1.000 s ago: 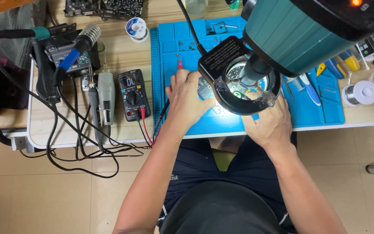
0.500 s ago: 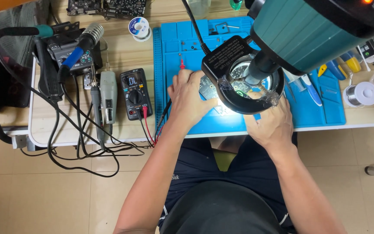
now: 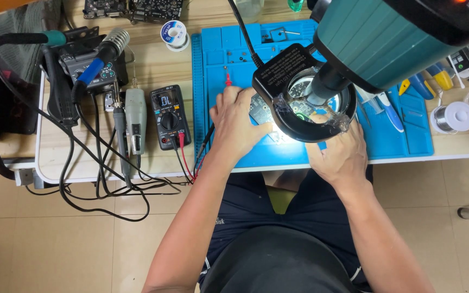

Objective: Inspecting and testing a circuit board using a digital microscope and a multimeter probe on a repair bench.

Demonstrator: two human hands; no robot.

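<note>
My left hand [image 3: 239, 123] rests on the blue work mat [image 3: 213, 81], its fingers pressed on the left edge of a small circuit board [image 3: 260, 110]. A red probe [image 3: 227, 80] lies just above this hand. My right hand [image 3: 338, 151] lies at the mat's front edge with its fingers reaching under the black ring light [image 3: 299, 103] of a teal microscope [image 3: 386, 38]. The ring light hides the fingertips and most of the board. What the right hand grips cannot be made out.
A black multimeter [image 3: 169, 115] with red and black leads lies left of the mat. Further left are a soldering station [image 3: 85, 59], a hot-air handle [image 3: 135, 119] and tangled cables. Solder spools [image 3: 175, 33] [image 3: 454, 117] and blue-handled tools [image 3: 389, 111] sit on the desk.
Both hands stay in place on the board under the ring light; only the camera view shifts slightly.
</note>
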